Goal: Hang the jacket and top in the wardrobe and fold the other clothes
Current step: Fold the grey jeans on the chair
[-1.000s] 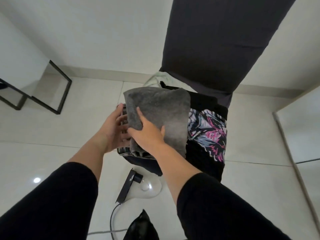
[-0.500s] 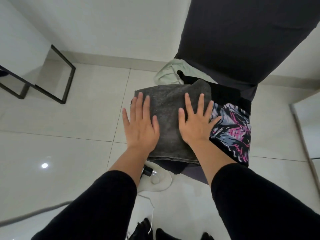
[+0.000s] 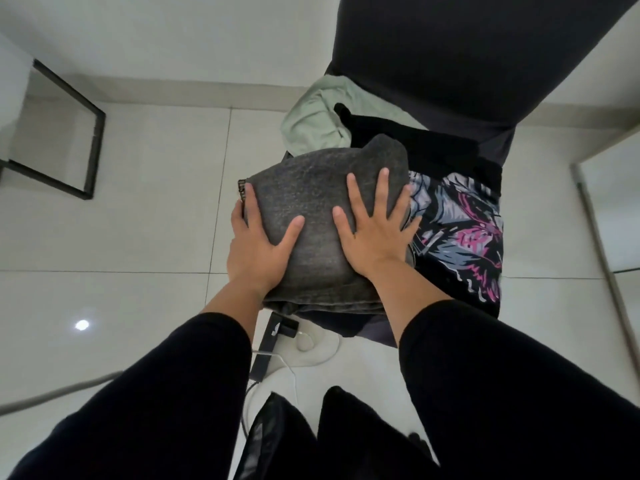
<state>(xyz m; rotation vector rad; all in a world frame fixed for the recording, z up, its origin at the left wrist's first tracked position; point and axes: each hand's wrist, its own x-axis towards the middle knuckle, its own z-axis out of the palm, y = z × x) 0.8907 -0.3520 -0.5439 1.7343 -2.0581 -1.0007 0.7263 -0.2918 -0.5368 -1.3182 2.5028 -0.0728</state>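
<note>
A pale tiled floor [image 3: 138,209] fills most of the view, with a white wall [image 3: 173,32] and skirting along the top. A chair with a dark cover [image 3: 467,57] stands against that wall, its tall back rising toward the top edge and its seat nearly hidden under clothes. At the left, a black metal frame [image 3: 93,133] stands on the tiles. At the far right, a light panel with a metal edge [image 3: 595,244] runs down the side.

On the seat lies a pile of clothes. A folded grey garment [image 3: 311,192] sits on top at the front left, its folded edges stacked at the near side. Just beside it on the right, a black garment with a pink and blue leaf print [image 3: 460,230] hangs over the seat's edge. Behind these lies a plain black garment [image 3: 433,147], and at the back left a pale green garment [image 3: 318,123] is bunched against the chair back.

The left hand [image 3: 258,244] lies on the grey garment's left edge, thumb spread on top and fingers curled over the side, grasping that edge. The right hand [image 3: 372,226] rests flat and released on the grey garment's right part, fingers spread, its outer fingers reaching the printed cloth. Both arms wear black sleeves.

On the floor below the seat lie a small black device [image 3: 273,337] and white cables [image 3: 311,355].
</note>
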